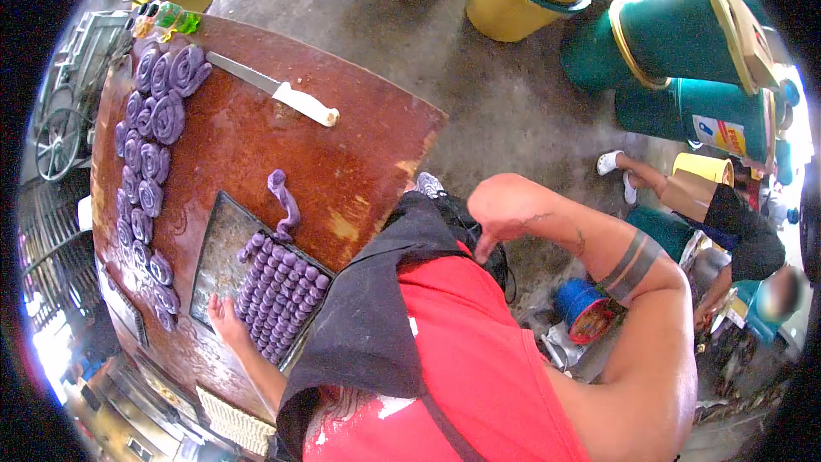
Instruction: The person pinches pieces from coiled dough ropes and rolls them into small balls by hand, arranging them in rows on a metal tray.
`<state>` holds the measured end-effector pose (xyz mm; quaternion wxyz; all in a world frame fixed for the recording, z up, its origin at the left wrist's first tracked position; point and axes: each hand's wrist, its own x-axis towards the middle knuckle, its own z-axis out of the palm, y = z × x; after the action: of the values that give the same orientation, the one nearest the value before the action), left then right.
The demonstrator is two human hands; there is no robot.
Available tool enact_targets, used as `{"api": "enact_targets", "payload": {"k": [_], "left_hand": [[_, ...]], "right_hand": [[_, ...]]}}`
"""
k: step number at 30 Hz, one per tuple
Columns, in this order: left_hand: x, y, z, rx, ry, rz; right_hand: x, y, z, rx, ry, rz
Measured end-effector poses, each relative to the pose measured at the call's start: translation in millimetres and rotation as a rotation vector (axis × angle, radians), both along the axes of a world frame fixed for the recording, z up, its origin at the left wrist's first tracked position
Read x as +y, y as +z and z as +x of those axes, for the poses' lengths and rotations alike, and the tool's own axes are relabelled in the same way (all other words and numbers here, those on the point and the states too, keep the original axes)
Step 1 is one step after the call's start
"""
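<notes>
My left hand (226, 322) is over the bare near-left part of a dark metal tray (214, 261), its fingers apart and holding nothing I can see. Rows of small purple dough balls (280, 295) fill the tray's right side. A twisted purple dough strip (282, 201) lies on the wooden table (248, 141), one end reaching the tray's far edge. Coiled purple dough rolls (150, 162) line the table's left side. Beside my hip, my right hand (500, 210) is bent inward near the black apron (368, 316); most of its fingers are hidden.
A white-handled serrated knife (299, 104) lies on the table's far part. Small bottles (167, 15) stand at its far corner. Large green tubs (663, 30) and a yellow bucket (505, 8) are on the floor. A seated person (740, 222) and a blue spool (581, 304) are at right.
</notes>
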<state>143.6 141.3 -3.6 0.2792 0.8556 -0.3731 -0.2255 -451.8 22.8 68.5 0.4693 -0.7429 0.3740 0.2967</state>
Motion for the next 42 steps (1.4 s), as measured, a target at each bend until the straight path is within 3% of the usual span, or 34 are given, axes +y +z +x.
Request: {"api": "enact_targets", "payload": {"k": [5,13,25,42], "left_hand": [[-10,5,-12,0.026,-0.012,0.003],[-2,13,-10,0.085,0.034,-0.046],[6,10,0,-0.023,-0.024,0.085],[22,4,7,0.019,-0.006,0.061]], "right_hand": [[-3,-21,24,-0.036,-0.027,-0.211],[-14,-18,32,-0.024,0.054,-0.159],[-23,-2,36,0.021,0.082,-0.122],[-21,-20,36,0.038,0.113,-0.057]]}}
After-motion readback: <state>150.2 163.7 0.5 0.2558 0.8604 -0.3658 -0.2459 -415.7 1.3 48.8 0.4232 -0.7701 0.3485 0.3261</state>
